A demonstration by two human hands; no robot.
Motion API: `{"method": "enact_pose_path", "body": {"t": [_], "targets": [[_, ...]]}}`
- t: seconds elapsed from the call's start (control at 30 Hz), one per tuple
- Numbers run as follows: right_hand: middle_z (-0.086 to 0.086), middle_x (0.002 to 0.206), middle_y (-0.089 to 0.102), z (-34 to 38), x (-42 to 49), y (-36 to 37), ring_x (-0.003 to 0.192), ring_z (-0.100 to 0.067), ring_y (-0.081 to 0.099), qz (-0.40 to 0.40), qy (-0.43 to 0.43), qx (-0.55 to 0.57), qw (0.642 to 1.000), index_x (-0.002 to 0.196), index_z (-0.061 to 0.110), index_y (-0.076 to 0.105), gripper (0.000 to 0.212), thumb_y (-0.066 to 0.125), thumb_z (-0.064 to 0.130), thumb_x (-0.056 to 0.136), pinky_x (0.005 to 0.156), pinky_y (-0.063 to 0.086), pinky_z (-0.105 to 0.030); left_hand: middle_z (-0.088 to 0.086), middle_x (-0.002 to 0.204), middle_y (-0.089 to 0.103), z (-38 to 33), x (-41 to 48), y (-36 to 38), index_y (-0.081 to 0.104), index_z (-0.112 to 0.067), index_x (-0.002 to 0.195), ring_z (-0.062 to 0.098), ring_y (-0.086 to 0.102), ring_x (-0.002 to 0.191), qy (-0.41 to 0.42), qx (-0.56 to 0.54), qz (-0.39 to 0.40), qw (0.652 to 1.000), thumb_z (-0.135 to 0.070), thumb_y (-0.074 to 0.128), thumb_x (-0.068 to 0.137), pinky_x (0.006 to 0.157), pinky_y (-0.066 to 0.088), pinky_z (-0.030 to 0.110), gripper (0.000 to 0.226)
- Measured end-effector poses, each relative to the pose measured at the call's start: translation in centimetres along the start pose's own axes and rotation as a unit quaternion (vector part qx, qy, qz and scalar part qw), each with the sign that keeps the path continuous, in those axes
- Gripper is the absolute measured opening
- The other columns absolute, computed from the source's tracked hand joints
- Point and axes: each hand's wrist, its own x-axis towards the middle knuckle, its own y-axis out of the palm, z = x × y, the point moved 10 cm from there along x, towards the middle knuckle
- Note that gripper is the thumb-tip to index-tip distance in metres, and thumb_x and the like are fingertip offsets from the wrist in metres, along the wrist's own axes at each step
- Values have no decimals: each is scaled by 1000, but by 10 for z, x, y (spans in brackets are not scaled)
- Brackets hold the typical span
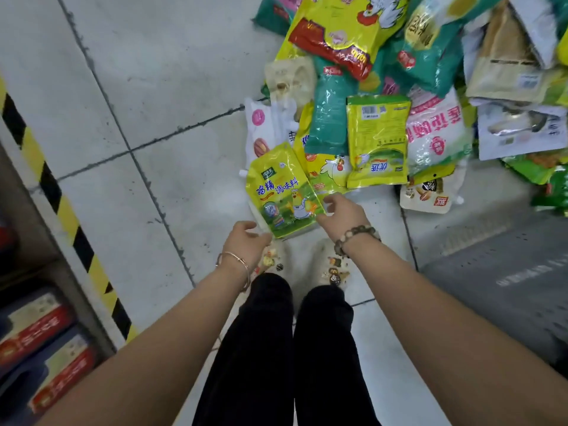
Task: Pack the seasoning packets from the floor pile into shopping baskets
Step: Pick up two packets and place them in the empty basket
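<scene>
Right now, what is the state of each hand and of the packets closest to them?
left hand: open, empty, beside the near packet's lower edge
right hand: open, fingers at the packet's right edge, no grip
yellow chicken seasoning packet: flat on the floor, face up
yellow-green packet: resting on the pile, barcode side up
pile: loose, overlapping, unpacked
</scene>
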Motion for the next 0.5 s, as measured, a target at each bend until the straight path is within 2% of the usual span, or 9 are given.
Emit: {"method": "enact_pose_path", "body": {"t": [0.2, 0.33, 0.43, 0.5], "targets": [[-6, 128, 55, -10, 75, 36, 114, -25, 55, -14, -18, -76, 997, 131, 17, 47, 46, 60, 30, 88, 91, 48, -36, 17, 125, 55, 15, 85, 23, 40, -6, 136, 28, 57, 110, -18, -44, 5, 999, -22, 69, 84, 84, 42, 29, 61], [-8, 118, 60, -26, 97, 47, 108, -29, 57, -60, 17, -32, 998, 119, 13, 47, 40, 63, 30, 86, 83, 47, -37, 18, 132, 51, 25, 124, 30, 36, -7, 140, 28, 53, 116, -41, -83, -7, 996, -19, 69, 83, 94, 43, 35, 67], [-8, 111, 61, -28, 100, 54, 107, -30, 55, -108, 26, -10, 994, 119, 14, 45, 41, 63, 32, 86, 77, 47, -37, 16, 126, 57, 20, 135, 38, 50, -5, 129, 27, 56, 111, -23, -111, -11, 994, -11, 64, 87, 76, 44, 25, 45], [-6, 115, 60, -30, 99, 60, 111, -28, 52, -138, 25, 13, 990, 120, 14, 47, 42, 63, 31, 86, 78, 45, -36, 16, 121, 60, 18, 139, 41, 56, -2, 122, 28, 58, 109, -17, -133, -20, 991, -10, 63, 87, 67, 46, 27, 37]]}}
